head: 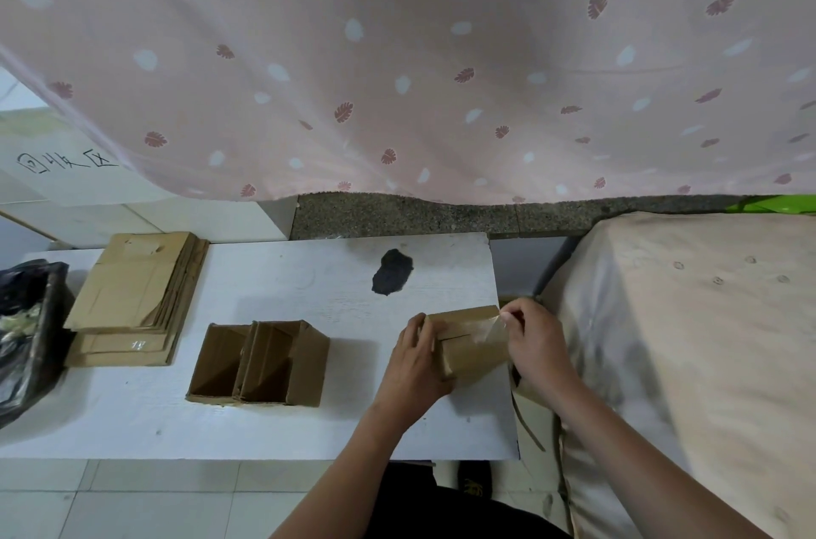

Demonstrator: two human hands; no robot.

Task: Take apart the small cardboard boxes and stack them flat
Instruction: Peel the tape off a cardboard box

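Far left on the white table (309, 428), a stack of flattened boxes (132, 295) sits square and tidy beside a black bag (26, 331), and that looks like the place the finished pieces go. Moving right, two opened boxes (258, 362) stand side by side and touching, mouths up, well apart from both hands and waiting their turn. Now to the action: the taped box (470, 346) rests near the table's right edge, held between the two hands. The left hand (415, 362) grips its left side, fingers curled over the top edge, steadying it. The right hand (536, 344) is at the top right corner, thumb and fingers pinching a strip of clear tape (496, 329) that lifts off the cardboard. I'd judge this box light and fairly stiff, thin corrugated card that holds shape until the seams are freed, then folds easily along its creases. The tape is the slippery, stretchy part; best taken right at its loose end and pulled low along the flap, or it may tear the paper face or snap. The cardboard itself wants holding by the walls near the corners, not the middle of a panel, which would buckle. Past the right hand, a cloth-covered surface (689, 340) runs off frame.
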